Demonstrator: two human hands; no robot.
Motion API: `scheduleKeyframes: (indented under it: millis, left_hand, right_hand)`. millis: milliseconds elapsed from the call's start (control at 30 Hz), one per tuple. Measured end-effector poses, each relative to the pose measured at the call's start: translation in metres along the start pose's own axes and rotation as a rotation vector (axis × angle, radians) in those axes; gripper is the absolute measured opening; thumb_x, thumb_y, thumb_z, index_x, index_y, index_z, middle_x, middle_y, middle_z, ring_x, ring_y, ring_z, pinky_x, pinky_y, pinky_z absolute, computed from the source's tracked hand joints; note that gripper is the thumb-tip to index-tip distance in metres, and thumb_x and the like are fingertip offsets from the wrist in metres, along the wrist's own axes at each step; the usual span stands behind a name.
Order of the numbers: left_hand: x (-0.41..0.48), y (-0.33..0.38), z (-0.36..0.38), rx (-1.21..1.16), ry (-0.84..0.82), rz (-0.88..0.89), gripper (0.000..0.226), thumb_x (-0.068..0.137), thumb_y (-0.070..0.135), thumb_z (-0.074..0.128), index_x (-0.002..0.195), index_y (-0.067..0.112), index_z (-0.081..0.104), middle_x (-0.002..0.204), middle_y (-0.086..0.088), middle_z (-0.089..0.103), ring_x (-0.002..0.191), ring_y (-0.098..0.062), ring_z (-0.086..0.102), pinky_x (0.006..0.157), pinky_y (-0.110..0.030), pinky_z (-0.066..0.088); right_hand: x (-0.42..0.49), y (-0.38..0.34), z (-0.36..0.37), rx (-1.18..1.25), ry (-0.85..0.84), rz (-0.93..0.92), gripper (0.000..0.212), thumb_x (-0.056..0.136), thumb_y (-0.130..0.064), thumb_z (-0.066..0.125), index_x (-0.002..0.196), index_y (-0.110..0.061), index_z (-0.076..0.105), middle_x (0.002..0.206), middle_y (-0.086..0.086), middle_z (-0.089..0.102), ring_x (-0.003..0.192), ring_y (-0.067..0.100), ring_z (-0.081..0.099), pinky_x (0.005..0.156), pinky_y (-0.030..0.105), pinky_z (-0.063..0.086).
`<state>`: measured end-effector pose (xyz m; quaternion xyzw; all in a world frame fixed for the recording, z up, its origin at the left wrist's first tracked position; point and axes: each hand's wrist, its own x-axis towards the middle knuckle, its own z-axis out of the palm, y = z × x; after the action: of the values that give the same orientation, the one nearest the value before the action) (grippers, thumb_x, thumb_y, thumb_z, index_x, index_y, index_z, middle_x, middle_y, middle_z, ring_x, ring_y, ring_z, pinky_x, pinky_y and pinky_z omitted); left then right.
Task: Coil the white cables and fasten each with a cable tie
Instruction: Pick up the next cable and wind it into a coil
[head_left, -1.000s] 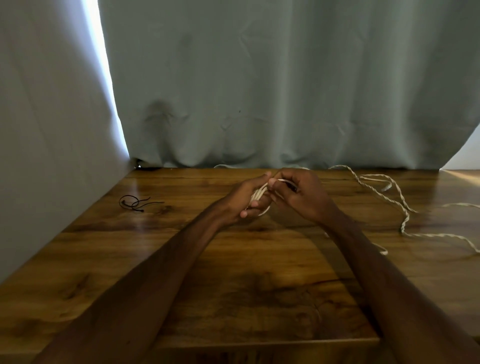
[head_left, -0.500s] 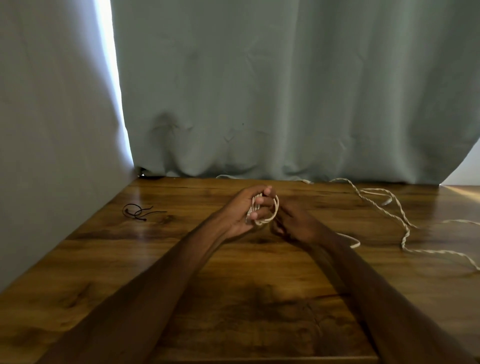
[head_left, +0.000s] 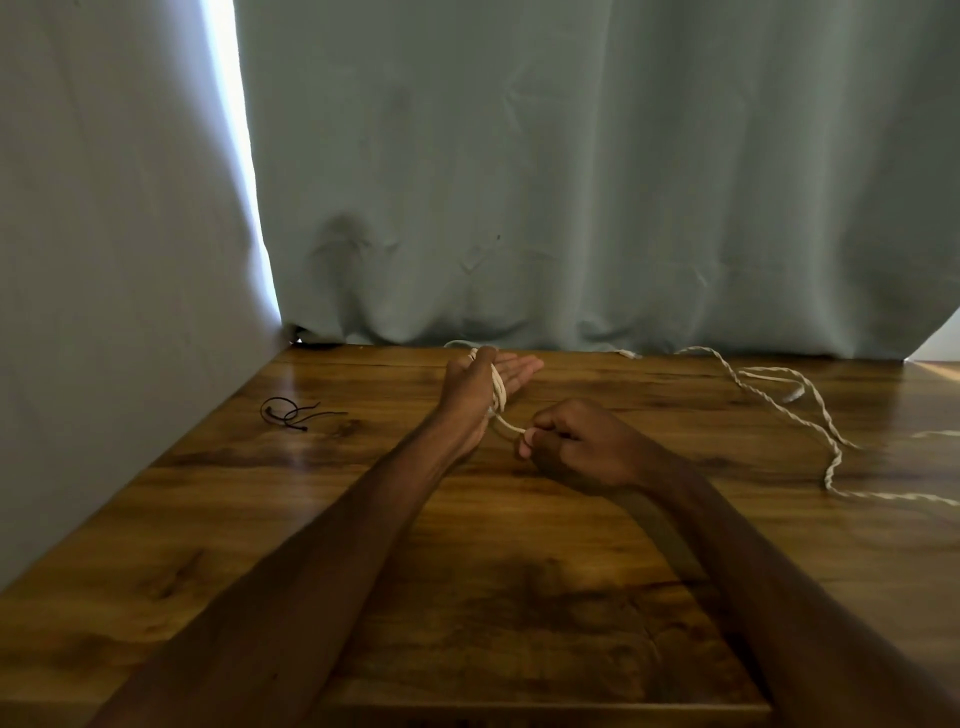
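Left hand (head_left: 480, 387) flat, fingers spread forward, white cable (head_left: 497, 391) wound in several turns across palm and over thumb side. Right hand (head_left: 576, 447) closed in fist just beside left wrist, pinching free strand of same cable between thumb and fingers, strand taut between both hands. Loose twisted cable (head_left: 810, 426) trails over wooden surface (head_left: 519, 571) at right, well apart from hands. Black cable ties (head_left: 291, 411) lie at left near grey curtain (head_left: 571, 182)
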<state>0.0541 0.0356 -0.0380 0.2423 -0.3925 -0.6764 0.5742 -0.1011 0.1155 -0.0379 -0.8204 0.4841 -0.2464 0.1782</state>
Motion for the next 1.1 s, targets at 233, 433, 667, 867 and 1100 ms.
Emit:
scheduleKeyframes:
  millis: [233,433,667,867,1100]
  left_hand:
    - [0.009,-0.015,-0.012,0.392,0.098,0.148,0.033,0.11,0.015,0.039,0.126,-0.011,0.051,0.124,-0.03,0.065,0.11,-0.033,0.07,0.094,-0.034,0.059]
    - [-0.007,-0.014,-0.002,0.704,-0.108,0.153,0.029,0.107,0.019,0.045,0.097,0.001,0.065,0.077,-0.005,0.069,0.066,-0.013,0.066,0.067,-0.029,0.053]
    - [-0.036,-0.008,0.018,0.672,-0.348,-0.005,0.051,0.11,0.03,0.037,0.077,0.011,0.071,0.055,-0.005,0.056,0.035,-0.015,0.048,0.039,-0.022,0.032]
    - [-0.033,-0.002,0.024,0.346,-0.611,-0.313,0.066,0.108,0.053,0.029,0.089,0.002,0.066,0.039,0.01,0.031,0.025,-0.006,0.026,0.036,-0.024,0.007]
    - [-0.036,0.009,0.028,0.125,-0.558,-0.315,0.035,0.107,0.031,0.041,0.084,0.014,0.06,0.042,0.011,0.032,0.027,-0.003,0.029,0.033,-0.018,0.012]
  right_hand:
    - [-0.004,-0.016,-0.003,0.162,0.073,-0.089,0.027,0.102,-0.014,0.058,0.081,-0.014,0.076,0.053,-0.016,0.06,0.047,0.002,0.046,0.052,0.016,0.034]
    - [-0.01,-0.011,-0.018,0.26,0.281,-0.103,0.028,0.101,-0.007,0.057,0.079,-0.004,0.074,0.061,-0.017,0.065,0.057,-0.004,0.057,0.059,0.014,0.041]
    - [-0.007,0.0,-0.027,0.054,0.564,-0.154,0.014,0.097,-0.024,0.069,0.09,-0.016,0.079,0.078,-0.007,0.075,0.071,0.009,0.07,0.067,0.035,0.056]
    - [-0.009,0.016,-0.041,0.151,0.657,-0.16,0.012,0.089,-0.023,0.078,0.091,-0.012,0.081,0.082,-0.002,0.079,0.076,0.017,0.075,0.071,0.041,0.059]
    - [-0.005,0.024,-0.022,0.035,0.485,-0.058,0.025,0.103,-0.009,0.056,0.093,-0.02,0.078,0.062,-0.029,0.064,0.059,-0.005,0.061,0.057,0.01,0.041]
